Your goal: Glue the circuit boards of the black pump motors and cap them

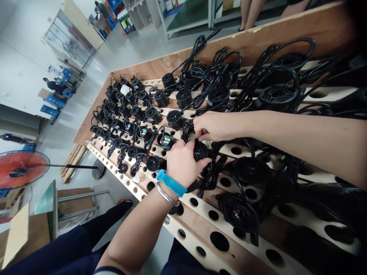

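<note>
My left hand (183,160), with a blue band and a silver bangle at the wrist, is closed around a black round housing with a slotted grille (201,152). Thumb and fingers lie on either side of it. My right hand (212,126) reaches in from the right, its fingers pinched at the top edge of that same housing. What sits between those fingertips is hidden. Just beside them hangs a coiled black cable (187,129). Close to my left hand, an uncapped housing (164,140) shows a green circuit board inside.
Rows of black housings (153,114) with coiled cables fill a wooden rack (197,250) with round holes. A raised wooden side (160,63) borders the far edge. An orange fan (23,170) stands at left. A small white bottle (137,179) lies on the near slat. Other people are in the background.
</note>
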